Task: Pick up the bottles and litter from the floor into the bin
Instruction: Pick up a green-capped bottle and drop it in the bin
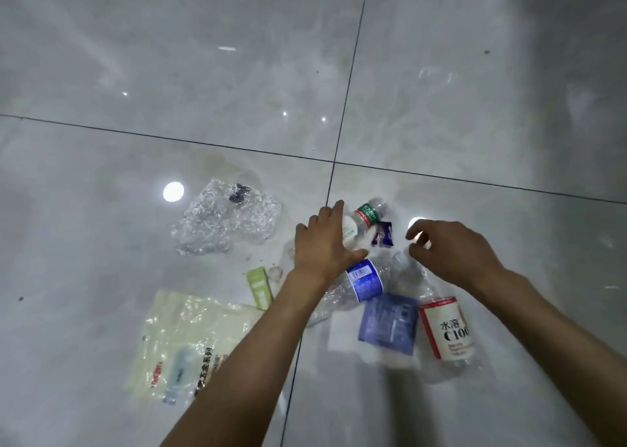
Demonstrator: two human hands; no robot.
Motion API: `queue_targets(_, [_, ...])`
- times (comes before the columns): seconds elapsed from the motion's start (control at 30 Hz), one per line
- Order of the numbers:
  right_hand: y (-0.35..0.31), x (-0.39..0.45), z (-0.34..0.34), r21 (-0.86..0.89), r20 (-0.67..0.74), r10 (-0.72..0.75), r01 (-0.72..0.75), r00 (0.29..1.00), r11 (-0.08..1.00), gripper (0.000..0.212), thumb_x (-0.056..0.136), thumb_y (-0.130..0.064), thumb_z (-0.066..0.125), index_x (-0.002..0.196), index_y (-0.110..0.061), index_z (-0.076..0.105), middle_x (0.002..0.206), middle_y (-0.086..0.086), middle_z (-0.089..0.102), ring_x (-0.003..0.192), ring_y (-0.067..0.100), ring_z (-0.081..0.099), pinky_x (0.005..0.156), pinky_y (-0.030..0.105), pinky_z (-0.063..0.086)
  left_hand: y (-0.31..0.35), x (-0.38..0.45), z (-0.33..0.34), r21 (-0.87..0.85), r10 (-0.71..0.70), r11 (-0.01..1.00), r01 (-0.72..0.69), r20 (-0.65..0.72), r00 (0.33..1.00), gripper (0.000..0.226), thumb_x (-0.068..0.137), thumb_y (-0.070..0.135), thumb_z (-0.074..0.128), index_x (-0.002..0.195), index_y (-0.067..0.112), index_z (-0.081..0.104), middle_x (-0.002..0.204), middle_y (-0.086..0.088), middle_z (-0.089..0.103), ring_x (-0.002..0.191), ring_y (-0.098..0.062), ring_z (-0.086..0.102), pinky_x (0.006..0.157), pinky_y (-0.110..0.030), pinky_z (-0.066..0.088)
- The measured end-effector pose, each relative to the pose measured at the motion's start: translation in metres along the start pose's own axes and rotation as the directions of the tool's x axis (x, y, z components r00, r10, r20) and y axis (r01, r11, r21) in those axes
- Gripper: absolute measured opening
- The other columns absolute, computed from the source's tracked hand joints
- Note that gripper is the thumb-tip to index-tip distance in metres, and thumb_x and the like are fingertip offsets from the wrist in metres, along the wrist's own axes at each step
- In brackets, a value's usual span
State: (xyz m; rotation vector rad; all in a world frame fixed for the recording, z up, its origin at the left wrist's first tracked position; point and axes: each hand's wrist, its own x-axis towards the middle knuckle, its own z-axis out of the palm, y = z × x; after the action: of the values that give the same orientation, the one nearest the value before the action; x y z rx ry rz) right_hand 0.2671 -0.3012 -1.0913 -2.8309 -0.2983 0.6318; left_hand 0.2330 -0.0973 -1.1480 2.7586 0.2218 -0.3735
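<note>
While the left hand (324,243) lay palm down with its fingers (334,213) stretched flat and together over a clear bottle with a green and red label (368,214), the right hand (451,248) hovered just beside it, fingers (415,231) loosely curled and apart, holding nothing. Whether the left fingers gripped that bottle could not be told. Both forearms reached forward from the lower edge. Beneath them on the grey tiled floor (203,73) lay a crushed bottle with a blue label (366,280), a blue packet (388,322), a C100 bottle (446,327) and a small dark wrapper (383,234). Further left lay a green box (259,287), a yellowish plastic bag (183,341) and crumpled clear plastic (227,219).
</note>
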Motion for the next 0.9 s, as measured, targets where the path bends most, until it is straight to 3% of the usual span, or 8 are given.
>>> queue_targets(0.13, [-0.001,0.011,0.01,0.021,-0.021,0.024,-0.024,0.999,0.999,0.023,0.089,-0.033,0.058,0.111,-0.03,0.064,0.104,-0.007,0.069,0.099,0.017,0.061,0.073,0.027,0.039,-0.005,-0.001,0.016,0.009,-0.036,0.999,0.038,-0.106,0.994,0.073,0.077,0.04,0.071,0.139,0.018,0.039,0.121,-0.005,0.056,0.107,-0.029,0.057,0.079,-0.038,0.042])
queue_targets(0.27, [-0.006,0.019,0.014,0.086,-0.045,0.049,-0.045,0.998,0.995,0.02,0.087,-0.03,0.059,0.104,-0.024,0.068,0.102,-0.001,0.07,0.093,0.021,0.062,0.072,0.028,0.044,-0.009,-0.011,0.004,-0.103,-0.163,0.983,0.149,-0.145,0.976,0.062,0.077,0.044,0.071,0.128,0.018,0.046,0.112,-0.003,0.06,0.098,-0.026,0.06,0.072,-0.034,0.043])
queue_targets(0.37, [-0.012,0.028,0.017,0.052,-0.079,0.055,-0.051,0.995,0.997,0.021,0.086,-0.028,0.059,0.103,-0.021,0.068,0.103,0.003,0.07,0.095,0.024,0.062,0.071,0.028,0.042,-0.013,-0.018,-0.009,-0.172,-0.212,0.968,0.181,-0.178,0.961,0.063,0.076,0.047,0.071,0.127,0.02,0.047,0.112,-0.002,0.06,0.098,-0.025,0.06,0.071,-0.033,0.04])
queue_targets(0.5, [-0.022,0.049,0.024,0.038,-0.083,0.025,-0.022,0.996,0.999,0.042,0.088,-0.037,0.06,0.124,-0.016,0.055,0.109,0.008,0.066,0.102,0.028,0.06,0.071,0.03,0.04,-0.018,-0.019,-0.026,-0.212,-0.203,0.965,0.153,-0.24,0.949,0.065,0.075,0.048,0.072,0.129,0.021,0.046,0.113,-0.002,0.06,0.099,-0.025,0.06,0.074,-0.034,0.046])
queue_targets(0.67, [-0.032,0.065,0.05,0.075,0.001,0.01,-0.01,1.0,0.997,0.059,0.078,-0.039,0.069,0.127,-0.018,0.042,0.107,0.014,0.056,0.087,0.03,0.057,0.067,0.032,0.04,-0.022,-0.021,-0.034,-0.256,-0.215,0.956,0.141,-0.286,0.934,0.064,0.073,0.049,0.073,0.125,0.021,0.047,0.111,0.0,0.061,0.095,-0.025,0.061,0.077,-0.041,0.051])
queue_targets(0.8, [-0.035,0.067,0.068,0.156,-0.022,-0.001,0.005,1.0,0.988,0.037,0.08,-0.022,0.068,0.112,-0.013,0.051,0.104,0.016,0.052,0.079,0.031,0.054,0.066,0.03,0.036,-0.027,-0.023,-0.032,-0.24,-0.219,0.959,0.153,-0.278,0.935,0.064,0.074,0.051,0.073,0.125,0.021,0.048,0.112,0.001,0.061,0.096,-0.024,0.061,0.078,-0.042,0.052])
queue_targets(0.9, [-0.037,0.069,0.076,0.125,-0.018,-0.033,0.035,0.999,0.992,0.012,0.086,-0.013,0.061,0.096,-0.007,0.06,0.103,0.017,0.052,0.085,0.035,0.058,0.069,0.029,0.036,-0.032,-0.022,-0.029,-0.254,-0.236,0.952,0.17,-0.259,0.937,0.065,0.075,0.051,0.073,0.125,0.02,0.047,0.111,0.0,0.061,0.096,-0.023,0.061,0.077,-0.041,0.052])
